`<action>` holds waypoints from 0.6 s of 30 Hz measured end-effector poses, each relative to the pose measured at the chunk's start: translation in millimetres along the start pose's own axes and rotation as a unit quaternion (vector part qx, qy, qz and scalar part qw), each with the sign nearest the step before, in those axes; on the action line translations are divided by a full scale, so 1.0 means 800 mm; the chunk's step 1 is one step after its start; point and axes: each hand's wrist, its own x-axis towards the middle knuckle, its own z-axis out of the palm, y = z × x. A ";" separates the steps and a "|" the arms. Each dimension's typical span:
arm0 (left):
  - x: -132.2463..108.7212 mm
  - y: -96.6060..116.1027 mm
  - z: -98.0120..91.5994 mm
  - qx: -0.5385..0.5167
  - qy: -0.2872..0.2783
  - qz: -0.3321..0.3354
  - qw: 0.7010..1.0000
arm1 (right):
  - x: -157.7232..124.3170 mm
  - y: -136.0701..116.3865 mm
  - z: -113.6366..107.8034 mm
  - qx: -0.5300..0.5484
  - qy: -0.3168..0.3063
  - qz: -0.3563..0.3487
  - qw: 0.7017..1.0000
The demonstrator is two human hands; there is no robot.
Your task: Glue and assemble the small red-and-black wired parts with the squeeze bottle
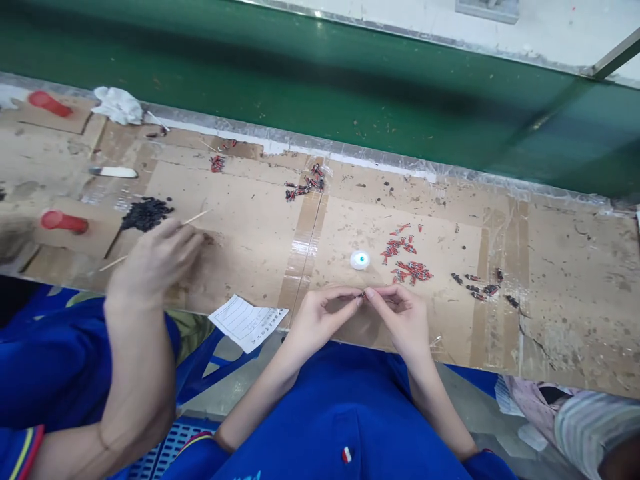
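The small dark part (361, 295) is pinched between the fingertips of both hands, the left hand (316, 319) and right hand (404, 317) meeting nearly tip to tip over the near side of the tabletop (560, 233). Thumbs and forefingers are closed narrowly on it and hide most of its shape. It looks very light and probably stiff, perhaps slick enough to twist, so a gentle fingertip pinch at opposite ends should suit it; how fragile it is, I cannot tell. Just beyond the hands sits a round white container (360, 260), with red pieces (413, 272) to its right and scattered dark pieces (492, 290) farther right. Farthest off, a mixed cluster (314, 181) lies by a taped seam.
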 end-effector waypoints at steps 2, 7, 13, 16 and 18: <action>0.002 0.001 -0.004 -0.016 -0.012 -0.010 1.000 | 0.001 -0.001 0.002 -0.002 -0.008 -0.014 1.000; 0.004 0.008 -0.007 -0.044 -0.023 -0.024 0.998 | 0.012 -0.006 0.001 0.058 -0.076 -0.016 0.995; 0.000 0.008 0.001 -0.052 0.012 -0.020 0.998 | 0.011 -0.007 0.005 0.085 -0.058 -0.040 0.994; -0.001 0.008 0.003 -0.060 0.013 -0.022 0.998 | 0.004 -0.002 0.012 0.079 -0.011 -0.075 0.994; -0.002 0.009 0.005 -0.065 0.009 -0.023 0.998 | 0.001 0.000 0.014 0.079 -0.001 -0.089 0.993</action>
